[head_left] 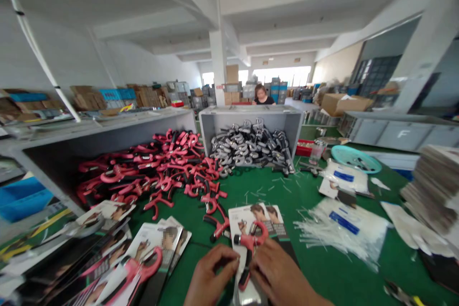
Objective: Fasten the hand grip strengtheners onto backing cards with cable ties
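In the head view, a pink-and-black hand tool (250, 240) lies on a white printed card (234, 222) at lower centre. The right hand (274, 267) touches its right side, grip unclear; the left hand (215, 272) pinches narrowly at its left, contents indiscernible.

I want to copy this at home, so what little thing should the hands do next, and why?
Maybe bring the left hand in to steady the red tool: it lies over the printed card, the right hand is at one side, and the left fingertips are close to the other.
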### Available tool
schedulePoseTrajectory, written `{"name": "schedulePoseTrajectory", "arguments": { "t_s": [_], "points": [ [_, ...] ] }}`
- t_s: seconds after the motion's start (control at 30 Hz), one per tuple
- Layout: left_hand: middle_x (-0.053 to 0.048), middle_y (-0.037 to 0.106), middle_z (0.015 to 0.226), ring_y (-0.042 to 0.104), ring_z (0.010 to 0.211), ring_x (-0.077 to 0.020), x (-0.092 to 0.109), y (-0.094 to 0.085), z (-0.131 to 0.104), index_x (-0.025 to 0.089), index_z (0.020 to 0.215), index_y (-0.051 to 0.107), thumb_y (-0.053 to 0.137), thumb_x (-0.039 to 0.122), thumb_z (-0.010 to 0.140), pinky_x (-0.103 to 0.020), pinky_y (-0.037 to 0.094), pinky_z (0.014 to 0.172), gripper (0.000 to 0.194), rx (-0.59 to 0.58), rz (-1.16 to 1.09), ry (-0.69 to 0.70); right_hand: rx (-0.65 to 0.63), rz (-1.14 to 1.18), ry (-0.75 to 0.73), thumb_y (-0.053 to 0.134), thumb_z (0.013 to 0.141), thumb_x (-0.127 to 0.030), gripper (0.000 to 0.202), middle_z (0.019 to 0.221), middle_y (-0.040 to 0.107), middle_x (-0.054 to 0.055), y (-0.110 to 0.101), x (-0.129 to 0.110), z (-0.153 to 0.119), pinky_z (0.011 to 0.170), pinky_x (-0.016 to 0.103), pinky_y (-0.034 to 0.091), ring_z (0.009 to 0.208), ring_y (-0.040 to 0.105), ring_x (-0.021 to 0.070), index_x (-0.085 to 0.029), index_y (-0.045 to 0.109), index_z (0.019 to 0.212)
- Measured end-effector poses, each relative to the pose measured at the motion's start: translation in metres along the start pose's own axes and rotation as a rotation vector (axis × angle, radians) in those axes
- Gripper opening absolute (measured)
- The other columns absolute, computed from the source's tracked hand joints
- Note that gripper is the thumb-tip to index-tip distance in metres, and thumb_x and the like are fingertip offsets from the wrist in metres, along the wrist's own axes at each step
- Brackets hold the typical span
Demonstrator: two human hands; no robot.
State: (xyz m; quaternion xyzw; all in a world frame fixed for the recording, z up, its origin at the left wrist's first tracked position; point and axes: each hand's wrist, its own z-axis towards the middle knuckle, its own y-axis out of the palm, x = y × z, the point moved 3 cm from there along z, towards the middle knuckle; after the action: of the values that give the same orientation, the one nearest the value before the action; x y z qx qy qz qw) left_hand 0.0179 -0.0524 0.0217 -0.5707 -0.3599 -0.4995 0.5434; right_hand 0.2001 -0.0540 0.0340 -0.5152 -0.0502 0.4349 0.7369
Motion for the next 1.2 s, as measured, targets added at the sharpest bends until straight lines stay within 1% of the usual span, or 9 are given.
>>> {"name": "schedulePoseTrajectory", "arguments": {
  "t_s": [0.07,0.17,0.37,0.57,0.77,0.83,0.97,1.07,1.2],
  "points": [
    [-0.003,0.068,0.083,0.064,0.084,-0.0185,0.004,-0.001,-0.002,0.02,0.082,0.071,0.065,0.025,0.085,-0.028,0.048,0.079,0.008,-0.043,0.064,0.07,-0.072,-0.015,0.03,0.056,0.09,-0.014,0.009,0.088,0.068,0.006,-0.006,-0.006,-0.002,0.092,0.043,0.049,0.091,0.061,0.0233,-0.019,0.063,0.087],
    [-0.002,0.069,0.086,0.063,0.087,-0.0165,0.011,-0.003,-0.003,0.02,0.087,0.072,0.063,0.022,0.088,-0.026,0.046,0.083,0.01,-0.099,0.112,0.146,-0.128,0.013,0.042,0.056,0.093,-0.016,0.007,0.089,0.066,0.006,-0.012,-0.007,0.001,0.089,0.041,0.047,0.091,0.057,0.0231,-0.019,0.061,0.089],
    [-0.002,0.069,0.086,0.063,0.081,-0.0151,0.006,-0.007,0.0,0.019,0.09,0.072,0.066,0.024,0.086,-0.024,0.047,0.075,0.009,-0.04,0.038,0.041,-0.143,0.044,0.079,0.055,0.095,-0.019,0.009,0.085,0.064,0.004,-0.016,-0.003,0.001,0.081,0.037,0.045,0.084,0.053,0.022,-0.02,0.057,0.086],
    [-0.001,0.069,0.084,0.063,0.082,-0.0139,0.019,-0.004,0.002,0.019,0.087,0.072,0.064,0.021,0.088,-0.023,0.046,0.079,0.008,-0.134,0.109,0.148,-0.14,0.056,0.069,0.054,0.095,-0.019,0.01,0.085,0.063,0.004,-0.014,-0.003,0.003,0.079,0.035,0.045,0.084,0.052,0.0217,-0.02,0.056,0.085],
    [-0.002,0.07,0.085,0.065,0.081,-0.015,0.013,-0.004,0.005,0.018,0.087,0.072,0.065,0.021,0.086,-0.023,0.047,0.077,0.007,-0.116,0.079,0.066,-0.106,0.105,0.099,0.054,0.096,-0.019,0.011,0.084,0.064,0.003,-0.016,-0.002,0.002,0.08,0.035,0.044,0.084,0.053,0.0209,-0.021,0.056,0.085],
    [-0.002,0.07,0.084,0.064,0.081,-0.0151,0.014,-0.003,0.006,0.018,0.087,0.072,0.064,0.021,0.087,-0.023,0.047,0.076,0.008,-0.129,0.09,0.068,-0.11,0.107,0.1,0.054,0.095,-0.019,0.011,0.083,0.064,0.003,-0.017,-0.003,0.003,0.079,0.035,0.045,0.083,0.052,0.0208,-0.021,0.057,0.084],
    [-0.002,0.069,0.083,0.064,0.082,-0.0153,0.024,-0.001,0.006,0.018,0.086,0.069,0.06,0.02,0.09,-0.025,0.047,0.079,0.01,-0.184,0.192,0.15,-0.09,0.137,0.073,0.054,0.095,-0.019,0.012,0.083,0.064,0.004,-0.016,-0.004,0.004,0.079,0.036,0.046,0.082,0.053,0.0203,-0.021,0.058,0.084],
    [-0.003,0.068,0.086,0.062,0.086,-0.016,0.031,0.001,0.004,0.018,0.085,0.067,0.058,0.019,0.092,-0.026,0.046,0.081,0.011,-0.209,0.34,0.22,-0.058,0.178,0.057,0.053,0.096,-0.019,0.01,0.084,0.066,0.004,-0.015,-0.003,0.004,0.081,0.036,0.046,0.082,0.055,0.0201,-0.021,0.06,0.088],
    [-0.004,0.065,0.089,0.059,0.089,-0.0173,0.039,0.003,0.0,0.018,0.091,0.064,0.047,0.022,0.098,-0.028,0.045,0.082,0.019,-0.266,0.543,0.287,-0.104,0.203,0.13,0.055,0.096,-0.022,0.008,0.086,0.066,0.004,-0.013,-0.001,0.005,0.083,0.037,0.045,0.087,0.056,0.0213,-0.021,0.061,0.09]
  ]
}}
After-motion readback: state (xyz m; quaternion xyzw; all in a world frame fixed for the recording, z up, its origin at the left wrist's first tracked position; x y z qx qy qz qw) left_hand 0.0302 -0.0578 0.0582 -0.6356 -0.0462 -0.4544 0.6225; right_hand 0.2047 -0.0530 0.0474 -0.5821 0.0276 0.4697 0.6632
